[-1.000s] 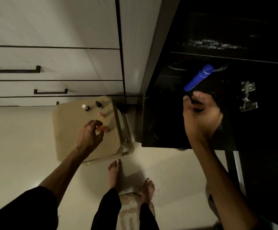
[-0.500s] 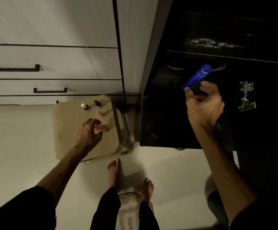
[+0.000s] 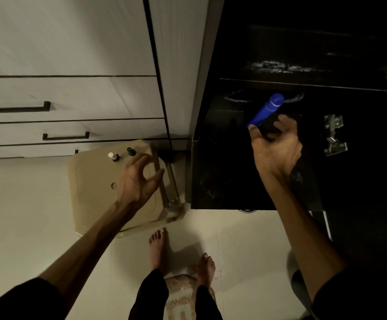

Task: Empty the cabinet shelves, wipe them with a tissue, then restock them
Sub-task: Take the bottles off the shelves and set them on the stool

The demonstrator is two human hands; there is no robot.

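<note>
Beside a dark, open cabinet [image 3: 245, 158], a blue tube [image 3: 265, 110] is being lifted out in the right hand [image 3: 276, 146], its lower end being pinched between thumb and curled fingers together with a small dark item that cannot be identified, while its capped end is being pointed up and away toward the shelf edge. Over a tan stool [image 3: 95, 192] standing on the pale floor just left of the cabinet, the left hand [image 3: 139, 179] is being held with the fingers loosely spread and nothing in the grip. Two small bottles are being kept upright at the stool's far edge: a white-capped bottle [image 3: 113, 156] and, just beside it, a dark-capped bottle [image 3: 131, 151]. White drawer fronts with dark handles [image 3: 14, 107] are being seen behind the stool, and a metal hinge [image 3: 334, 135] is being shown on the cabinet's inner side. Judging from this layout, the emptying step is being carried out, with wiping and restocking not yet begun; no tissue is being shown. What else is being stored on the dark shelves cannot be told. The next move is being judged to call for carrying the tube across to the stool and setting it down clear of the bottles, so that neither is knocked over.
</note>
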